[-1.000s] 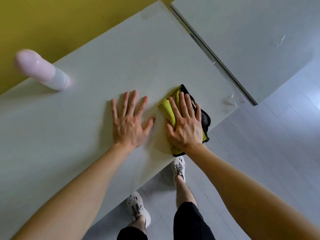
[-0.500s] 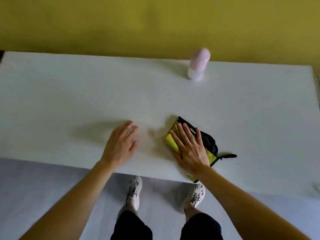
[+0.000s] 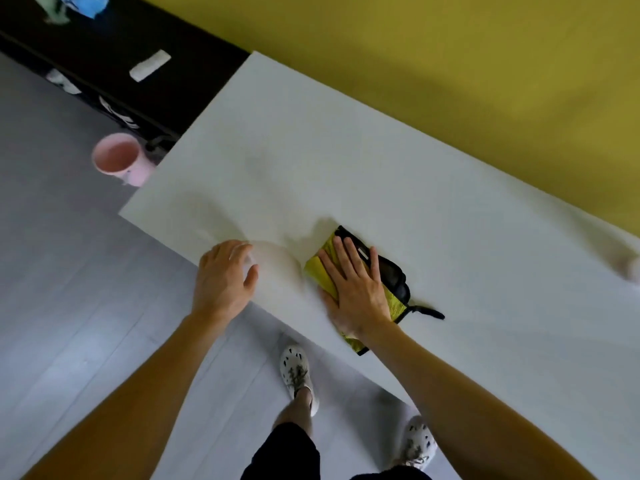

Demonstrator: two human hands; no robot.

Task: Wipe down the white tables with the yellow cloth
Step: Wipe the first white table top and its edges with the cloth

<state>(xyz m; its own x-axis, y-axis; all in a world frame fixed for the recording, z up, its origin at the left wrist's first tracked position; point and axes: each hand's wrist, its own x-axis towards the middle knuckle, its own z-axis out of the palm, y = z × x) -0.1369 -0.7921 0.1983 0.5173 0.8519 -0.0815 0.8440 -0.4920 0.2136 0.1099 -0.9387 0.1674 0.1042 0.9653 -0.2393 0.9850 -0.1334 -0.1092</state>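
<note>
Right hand [image 3: 356,289] lies flat, fingers straight, pressing the folded cloth [image 3: 317,270] onto the table [image 3: 346,161] near its front edge for wiping pressure, while left hand [image 3: 225,275], loosely curled and empty, seems to brace there.

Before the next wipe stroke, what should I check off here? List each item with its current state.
1. Right hand flat on the yellow cloth: ok.
2. Cloth fully on the white table: cannot tell; its near corner reaches the table's near edge.
3. Leftward path free: not ok; the left hand sits at the near edge, left of the cloth, apart from it.
4. Black strap tucked in: not ok; it trails on the table right of the cloth.
5. Pink bucket away from the feet: ok; it stands on the floor beside the table's left end.
</note>
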